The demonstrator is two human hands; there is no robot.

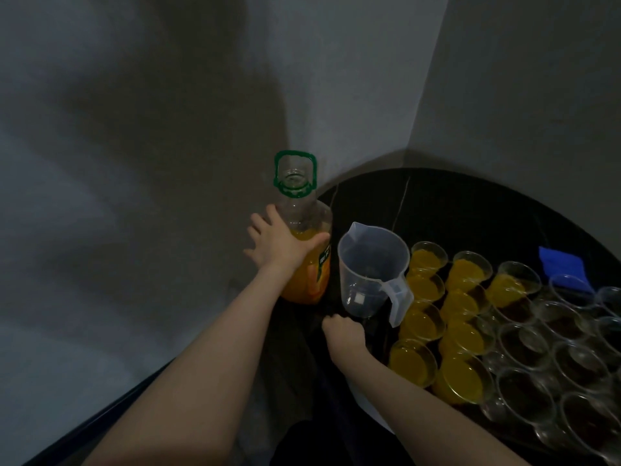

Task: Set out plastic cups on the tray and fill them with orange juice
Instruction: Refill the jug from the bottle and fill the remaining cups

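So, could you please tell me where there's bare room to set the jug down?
Bare black tabletop lies behind the clear plastic measuring jug and the clear plastic cups, left of the blue cloth. It's crowded from the jug rightward.

Under the left hand [282, 242] the juice bottle [304, 250] is clear, glossy plastic with a green plastic carry handle [295, 173]. Just beyond the right hand [342, 332] the jug [371, 270] is frosted, translucent plastic — duller than the thin, shiny clear cups [524, 348] to its right. The desk [470, 203] looks dark and polished; the blue cloth [563, 264] is matt.
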